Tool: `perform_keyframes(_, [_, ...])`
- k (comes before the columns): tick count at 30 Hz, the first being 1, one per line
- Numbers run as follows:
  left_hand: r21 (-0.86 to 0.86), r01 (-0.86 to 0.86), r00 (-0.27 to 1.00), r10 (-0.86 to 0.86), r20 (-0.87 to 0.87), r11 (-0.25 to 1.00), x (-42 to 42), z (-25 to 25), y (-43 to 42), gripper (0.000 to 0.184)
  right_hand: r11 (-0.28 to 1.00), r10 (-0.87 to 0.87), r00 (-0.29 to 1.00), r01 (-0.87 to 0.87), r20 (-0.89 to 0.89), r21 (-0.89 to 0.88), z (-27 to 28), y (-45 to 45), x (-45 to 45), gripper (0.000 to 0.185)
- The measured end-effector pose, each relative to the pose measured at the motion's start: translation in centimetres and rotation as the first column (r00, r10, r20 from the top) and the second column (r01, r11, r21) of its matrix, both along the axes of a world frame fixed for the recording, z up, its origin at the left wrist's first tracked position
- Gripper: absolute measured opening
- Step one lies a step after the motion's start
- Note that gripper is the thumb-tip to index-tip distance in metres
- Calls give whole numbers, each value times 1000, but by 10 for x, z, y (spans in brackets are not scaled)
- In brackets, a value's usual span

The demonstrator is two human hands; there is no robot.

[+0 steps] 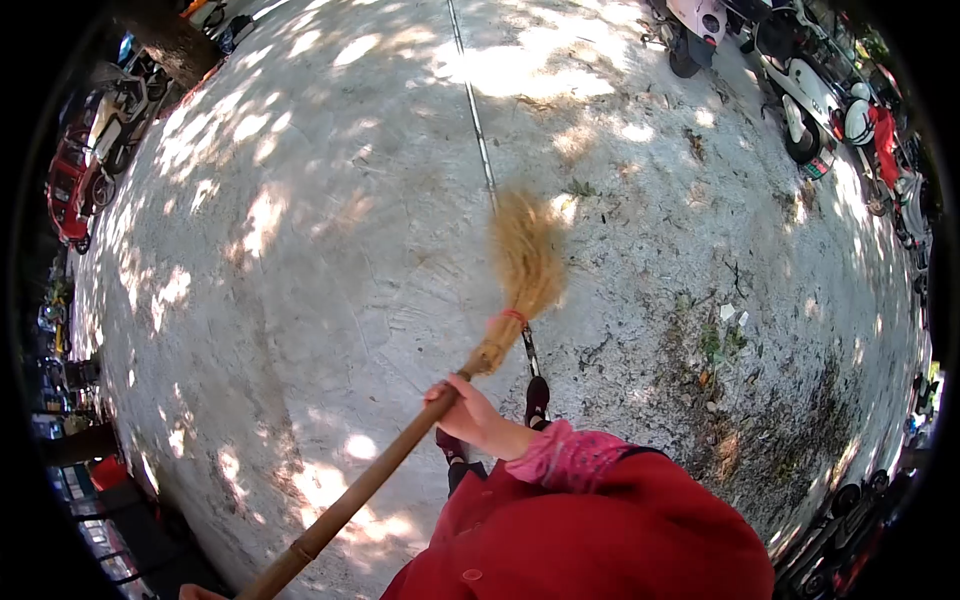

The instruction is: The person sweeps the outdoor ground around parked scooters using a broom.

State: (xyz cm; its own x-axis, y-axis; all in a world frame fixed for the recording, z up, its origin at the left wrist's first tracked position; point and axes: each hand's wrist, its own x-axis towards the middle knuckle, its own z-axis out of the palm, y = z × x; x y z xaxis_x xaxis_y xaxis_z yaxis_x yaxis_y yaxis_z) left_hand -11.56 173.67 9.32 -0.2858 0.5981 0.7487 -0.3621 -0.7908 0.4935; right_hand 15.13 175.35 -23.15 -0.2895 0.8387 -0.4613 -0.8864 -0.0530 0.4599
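Observation:
A straw broom (pixel 528 260) with a long bamboo handle slants across the view. Its bristles are blurred over the concrete, close to a narrow strip in the ground. My right hand (pixel 470 412) is wrapped round the handle just below the bound straw, its pink patterned cuff showing behind it. At the bottom left edge only a sliver of my left hand (pixel 203 593) appears, closed against the handle's lower part; the rest is cut off by the frame. Dry leaves and dirt (pixel 740 400) lie on the ground to the right of the broom.
Parked scooters (pixel 800 95) line the right side, and more vehicles, including a red one (pixel 72 180), stand at the left. A tree trunk (pixel 172 42) rises at the top left. My dark shoes (pixel 538 400) are on the concrete. White scraps (pixel 728 312) lie among the debris.

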Motion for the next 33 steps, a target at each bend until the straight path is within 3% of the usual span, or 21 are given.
perform_keyframes(1, [-88,51,998,-49,25,995,20,-10,11,21,999,-51,998,51,29,-9,-4,-28,34,22])
perform_keyframes(2, [-169,106,993,-98,59,980,43,-23,23,21,989,-50,979,75,195,-125,-5,-50,65,25])
perform_keyframes(4, [-175,515,855,-516,44,839,60,-69,45,15,965,-96,976,140,196,-222,-26,-78,126,26])
perform_keyframes(6, [-126,485,875,-478,79,865,75,-63,39,15,954,-159,949,220,274,-206,-19,-81,149,27])
perform_keyframes(7, [-109,465,884,-455,105,879,80,-55,34,15,971,-83,979,121,187,-205,2,-67,142,28])
perform_keyframes(8, [-141,292,936,-253,244,946,71,-28,18,21,983,-38,994,56,102,-178,21,-53,128,28])
perform_keyframes(10, [-211,139,953,-73,296,968,17,1,-9,19,972,232,968,-234,94,14,56,-22,97,28])
perform_keyframes(12, [-151,-287,953,298,59,946,-48,-2,-37,11,902,411,909,-416,73,111,75,14,79,28])
perform_keyframes(14, [-92,-184,967,197,162,979,-18,27,-49,10,881,389,920,-388,53,271,69,55,65,28])
perform_keyframes(17, [41,-218,973,214,84,975,11,33,-23,14,857,382,915,-402,127,322,71,117,62,27])
perform_keyframes(19, [182,-42,956,93,-279,982,21,25,25,18,909,306,949,-316,80,273,52,154,71,27])
perform_keyframes(20, [187,30,959,24,-282,982,23,16,51,19,942,277,961,-276,25,189,34,159,80,27])
perform_keyframes(21, [192,89,958,-32,-286,977,24,5,79,21,948,255,957,-275,136,159,20,153,90,27])
perform_keyframes(22, [149,131,975,-100,-201,980,29,-11,109,20,974,220,961,-226,167,15,6,139,101,30])
perform_keyframes(23, [66,178,978,-169,-123,982,34,-35,142,23,971,234,845,-231,481,-66,-17,117,120,29])
perform_keyframes(25, [-208,319,948,-311,70,925,66,-91,201,26,892,368,847,-206,383,-401,-44,82,169,29])
perform_keyframes(26, [-408,417,909,-369,194,812,81,-122,224,22,879,238,911,-54,337,-474,-108,68,216,30])
perform_keyframes(27, [-672,383,924,-260,281,633,101,-136,243,19,839,236,879,30,414,-543,-122,61,243,30])
perform_keyframes(28, [-759,356,934,-207,290,545,112,-144,264,19,810,249,837,96,487,-579,-119,66,257,30])
perform_keyframes(29, [-795,406,913,-160,375,451,117,-154,280,18,791,257,802,146,539,-594,-117,73,268,30])
perform_keyframes(33, [-737,455,834,50,549,500,96,-177,299,23,769,208,769,253,604,-587,-94,122,270,30])
